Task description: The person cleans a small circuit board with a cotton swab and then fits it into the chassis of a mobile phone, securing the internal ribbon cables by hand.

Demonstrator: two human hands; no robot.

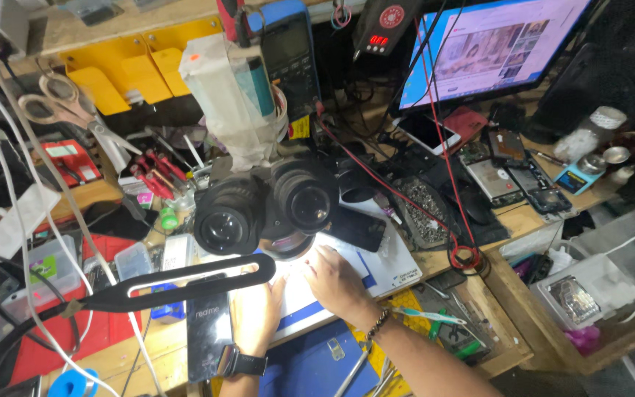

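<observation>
Under the black stereo microscope, near the front middle of the counter, both hands rest on a brightly lit white work mat. The left hand, with a dark watch at the wrist, lies flat-looking at the mat's near edge, partly behind a black lamp arm; the right hand, with a bead bracelet, sits under the lens with fingers curled down toward the glare. Whether either hand pinches anything I cannot tell: the light washes out the spot. A dark phone lies on the mat just beside the right hand, toward the back. By my judgement this is fine work under magnification, and any further move would call for small, steady finger motion with the wrists planted. Open room is scarce. The microscope head hangs close above, the lamp arm crosses at the left, a red wire loops along the mat's right edge, and a tray of small parts lies near it. Phone boards crowd the right back corner below the monitor.
</observation>
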